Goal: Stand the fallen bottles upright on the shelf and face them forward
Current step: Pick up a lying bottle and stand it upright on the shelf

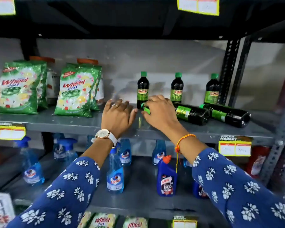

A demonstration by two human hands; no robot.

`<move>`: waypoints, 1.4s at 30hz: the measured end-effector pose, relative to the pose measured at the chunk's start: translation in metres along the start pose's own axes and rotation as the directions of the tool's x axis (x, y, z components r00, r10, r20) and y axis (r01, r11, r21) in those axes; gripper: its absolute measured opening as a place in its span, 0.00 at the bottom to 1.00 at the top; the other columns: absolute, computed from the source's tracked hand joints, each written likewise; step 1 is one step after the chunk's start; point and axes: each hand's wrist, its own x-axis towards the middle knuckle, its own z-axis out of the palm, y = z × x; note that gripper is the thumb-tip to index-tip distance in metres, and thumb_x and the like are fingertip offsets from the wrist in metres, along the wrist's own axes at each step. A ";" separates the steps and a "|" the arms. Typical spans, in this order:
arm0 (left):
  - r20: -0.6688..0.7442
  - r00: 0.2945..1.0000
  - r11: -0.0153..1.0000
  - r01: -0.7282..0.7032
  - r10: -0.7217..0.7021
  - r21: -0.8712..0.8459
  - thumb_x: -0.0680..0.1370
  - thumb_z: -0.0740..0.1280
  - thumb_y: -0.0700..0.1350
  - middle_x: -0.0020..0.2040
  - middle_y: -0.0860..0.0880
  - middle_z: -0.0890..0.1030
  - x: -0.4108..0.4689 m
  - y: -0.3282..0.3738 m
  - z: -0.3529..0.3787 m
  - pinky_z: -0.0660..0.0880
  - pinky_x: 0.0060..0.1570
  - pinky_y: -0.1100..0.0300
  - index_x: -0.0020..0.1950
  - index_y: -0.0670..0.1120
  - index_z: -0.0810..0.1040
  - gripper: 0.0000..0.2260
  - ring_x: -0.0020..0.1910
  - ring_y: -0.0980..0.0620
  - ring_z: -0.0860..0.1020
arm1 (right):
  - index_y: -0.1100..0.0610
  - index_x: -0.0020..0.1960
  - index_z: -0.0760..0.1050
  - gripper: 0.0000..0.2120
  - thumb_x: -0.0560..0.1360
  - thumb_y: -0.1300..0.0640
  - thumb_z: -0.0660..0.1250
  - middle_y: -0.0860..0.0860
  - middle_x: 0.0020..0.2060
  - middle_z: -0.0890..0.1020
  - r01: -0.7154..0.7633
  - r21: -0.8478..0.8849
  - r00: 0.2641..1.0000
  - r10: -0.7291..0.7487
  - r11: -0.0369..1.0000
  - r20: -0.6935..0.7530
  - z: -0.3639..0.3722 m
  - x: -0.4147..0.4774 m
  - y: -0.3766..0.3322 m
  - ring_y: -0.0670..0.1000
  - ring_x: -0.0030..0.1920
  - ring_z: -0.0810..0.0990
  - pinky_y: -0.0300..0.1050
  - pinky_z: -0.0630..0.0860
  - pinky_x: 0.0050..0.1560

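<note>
Blue sleeves with a white flower print rise from the bottom corners of the frame toward the grey metal shelf [39, 124] at mid height. The left hand [118, 115], with a ring on one finger and a white-strapped watch [104, 134] at the wrist, lies palm down on the shelf with its fingers spread and grips nothing. Just to its right, the right hand [160, 112], an orange thread band at its wrist, is closed over the green-capped neck of a fallen bottle [192, 113]; that bottle lies on its side, its base pointing to the right of the frame. A second fallen bottle [227, 115] lies just beside it, right of centre, cap toward the middle of the frame.

Behind them, three upright bottles [143, 89] of the same dark liquid with green caps stand well apart along the back of the shelf, labels facing forward. Toward the left of the frame, green Wheel detergent packs [76, 92] stand on the same shelf. On the lower shelf, near the bottom centre, blue spray bottles [115, 175] stand beside a dark blue cleaner bottle [166, 178] with an orange cap.
</note>
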 end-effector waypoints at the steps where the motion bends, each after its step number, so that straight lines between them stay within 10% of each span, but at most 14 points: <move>1: 0.010 1.000 1.000 -0.026 0.026 -0.003 0.79 0.51 0.53 0.44 0.43 0.83 -0.005 -0.004 0.006 0.67 0.56 0.47 0.41 0.44 0.81 0.22 0.48 0.43 0.79 | 0.57 0.58 0.77 0.19 0.73 0.46 0.64 0.54 0.59 0.77 -0.013 -0.048 0.999 0.014 0.999 0.035 0.004 0.002 -0.001 0.57 0.63 0.69 0.54 0.66 0.61; 6: 0.077 0.997 0.999 -0.030 0.032 -0.028 0.78 0.50 0.56 0.21 0.42 0.75 -0.013 -0.022 0.019 0.60 0.27 0.61 0.22 0.43 0.71 0.29 0.21 0.43 0.73 | 0.57 0.57 0.77 0.25 0.67 0.41 0.70 0.56 0.57 0.77 -0.150 -0.158 0.981 0.166 0.976 0.099 0.013 0.017 -0.003 0.59 0.61 0.71 0.55 0.69 0.58; 17: -0.011 0.999 0.988 0.049 -0.051 -0.150 0.77 0.52 0.55 0.23 0.45 0.75 -0.022 -0.030 0.033 0.47 0.26 0.66 0.22 0.44 0.70 0.26 0.19 0.44 0.71 | 0.56 0.59 0.72 0.37 0.57 0.37 0.76 0.54 0.56 0.79 -0.376 -0.304 0.768 0.477 0.876 0.427 0.032 0.069 0.002 0.59 0.57 0.77 0.51 0.71 0.52; 24: 0.012 0.998 0.984 0.057 -0.055 -0.170 0.77 0.52 0.55 0.23 0.45 0.74 -0.023 -0.030 0.033 0.47 0.25 0.65 0.22 0.44 0.69 0.26 0.20 0.44 0.71 | 0.58 0.52 0.74 0.29 0.59 0.43 0.77 0.57 0.52 0.80 -0.532 0.081 0.827 0.498 0.843 0.262 0.039 0.065 0.015 0.59 0.52 0.80 0.45 0.71 0.43; 30: 0.008 0.998 0.975 0.062 -0.062 -0.213 0.77 0.50 0.56 0.23 0.46 0.74 -0.024 -0.030 0.034 0.53 0.25 0.63 0.22 0.45 0.68 0.27 0.22 0.43 0.72 | 0.56 0.44 0.78 0.09 0.66 0.57 0.74 0.56 0.42 0.83 -0.320 0.878 0.856 0.505 0.356 0.107 0.058 0.061 0.015 0.52 0.42 0.79 0.36 0.75 0.42; 37: -0.007 0.997 0.972 0.076 -0.079 -0.224 0.76 0.51 0.56 0.23 0.47 0.74 -0.025 -0.029 0.034 0.55 0.24 0.64 0.22 0.45 0.69 0.26 0.21 0.44 0.72 | 0.59 0.55 0.75 0.14 0.71 0.68 0.67 0.51 0.45 0.81 -0.221 0.968 0.920 0.356 0.119 0.167 0.070 0.047 0.015 0.49 0.46 0.79 0.40 0.77 0.49; 42: -0.006 0.997 0.971 0.078 -0.081 -0.227 0.77 0.51 0.56 0.23 0.47 0.74 -0.025 -0.029 0.035 0.56 0.24 0.64 0.22 0.45 0.70 0.26 0.22 0.44 0.73 | 0.58 0.60 0.72 0.26 0.64 0.56 0.75 0.56 0.52 0.82 -0.295 0.948 0.927 0.276 0.117 0.255 0.076 0.047 0.018 0.52 0.51 0.80 0.45 0.75 0.56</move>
